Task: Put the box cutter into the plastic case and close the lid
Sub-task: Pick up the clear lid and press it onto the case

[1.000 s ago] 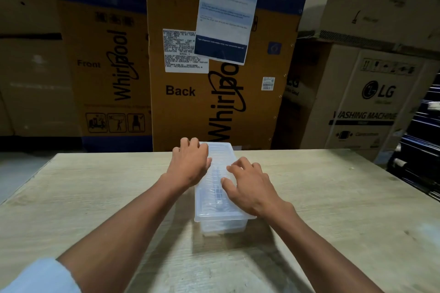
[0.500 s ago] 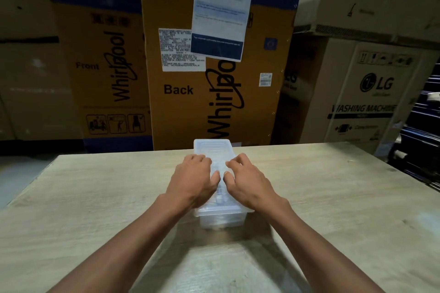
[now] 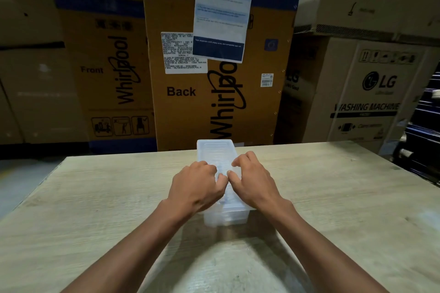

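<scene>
A long translucent plastic case lies lengthwise on the wooden table, its lid down on top. Both hands rest on the lid's middle, side by side, thumbs almost touching. My left hand covers the left half, its curled fingers pressing on the lid. My right hand arches over the right half, fingertips on the lid and over its right edge. The case's near end shows below my wrists. I cannot make out the box cutter through the cloudy plastic and my hands.
Tall Whirlpool cartons stand right behind the table's far edge, one with a blue-and-white sheet stuck on it. LG washing machine cartons are stacked at the right. Dark blue objects sit past the table's right corner.
My left hand slid back from the lid's far left part to its middle. My right hand moved in to meet it, and the two now press side by side.
</scene>
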Available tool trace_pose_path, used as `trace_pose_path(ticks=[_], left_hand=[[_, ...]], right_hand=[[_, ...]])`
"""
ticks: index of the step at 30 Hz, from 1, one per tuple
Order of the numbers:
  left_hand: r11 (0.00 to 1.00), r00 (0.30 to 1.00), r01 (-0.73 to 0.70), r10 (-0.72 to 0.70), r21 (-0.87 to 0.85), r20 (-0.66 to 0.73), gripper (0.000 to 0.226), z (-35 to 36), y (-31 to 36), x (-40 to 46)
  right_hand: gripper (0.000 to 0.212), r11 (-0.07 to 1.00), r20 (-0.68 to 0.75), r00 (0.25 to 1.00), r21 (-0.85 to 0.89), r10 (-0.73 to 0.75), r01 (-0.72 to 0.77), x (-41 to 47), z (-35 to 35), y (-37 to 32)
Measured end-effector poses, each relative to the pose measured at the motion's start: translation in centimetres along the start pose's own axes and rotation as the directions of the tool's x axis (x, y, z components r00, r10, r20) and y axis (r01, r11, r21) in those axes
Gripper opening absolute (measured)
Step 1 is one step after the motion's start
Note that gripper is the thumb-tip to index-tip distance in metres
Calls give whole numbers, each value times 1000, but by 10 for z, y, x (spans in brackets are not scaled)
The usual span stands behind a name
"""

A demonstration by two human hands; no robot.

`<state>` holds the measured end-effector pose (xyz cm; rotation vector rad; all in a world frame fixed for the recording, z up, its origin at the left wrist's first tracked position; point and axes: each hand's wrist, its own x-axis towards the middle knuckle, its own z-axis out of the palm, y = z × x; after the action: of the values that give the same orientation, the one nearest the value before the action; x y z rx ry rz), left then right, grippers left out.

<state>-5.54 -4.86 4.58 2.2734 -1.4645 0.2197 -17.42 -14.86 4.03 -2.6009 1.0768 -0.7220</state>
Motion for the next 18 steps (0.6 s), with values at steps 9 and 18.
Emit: trace_pose_path(ticks=[9, 18], left_hand=[[994, 998, -48, 45, 101, 35, 55, 5, 7, -14], [1000, 1000, -15, 15, 12, 5, 47, 5, 8, -16]], right_hand=[[31, 997, -82, 996, -78, -33, 26, -3, 4, 2], [32, 996, -139, 989, -82, -43, 32, -5, 3, 1]])
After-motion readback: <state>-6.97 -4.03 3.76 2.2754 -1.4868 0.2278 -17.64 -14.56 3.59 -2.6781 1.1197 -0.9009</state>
